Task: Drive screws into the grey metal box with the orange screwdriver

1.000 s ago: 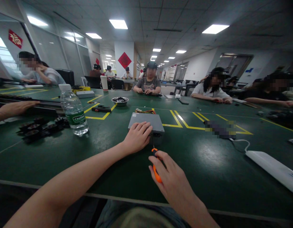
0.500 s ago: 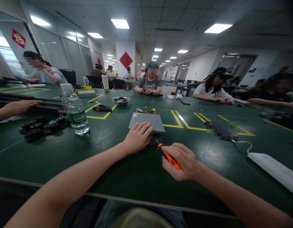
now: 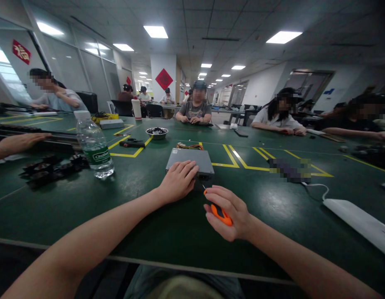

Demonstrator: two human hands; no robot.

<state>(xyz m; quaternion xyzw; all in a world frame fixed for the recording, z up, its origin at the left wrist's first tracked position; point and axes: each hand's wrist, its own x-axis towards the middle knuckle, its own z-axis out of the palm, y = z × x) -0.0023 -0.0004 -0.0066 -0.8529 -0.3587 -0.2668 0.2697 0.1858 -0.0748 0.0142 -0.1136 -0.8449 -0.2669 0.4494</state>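
A grey metal computer power supply point(image 3: 200, 160) lies on the green table in front of me, coloured wires point(image 3: 190, 145) bunched at its far side. My left hand point(image 3: 179, 179) holds it at the near left corner, fingers laid over the top; the thumb is hidden. In my right hand point(image 3: 228, 211) is an orange and black screwdriver point(image 3: 222, 216), its handle wrapped by the fingers. The thin shaft points up and left to the lower front edge of the power supply, by the socket. Whether the tip touches a screw is too small to tell.
Left stand a water bottle point(image 3: 94, 149) and black fan-like parts point(image 3: 44, 170). Behind are a black-handled tool point(image 3: 132, 143), a metal bowl point(image 3: 156, 132) and a white cup point(image 3: 136, 109). A white device point(image 3: 357, 220) with a cable lies right. Several people sit around the table.
My right hand has shifted slightly left and down, and its grip on the screwdriver handle has turned. The left hand stays on the power supply. The whole view has moved a little.
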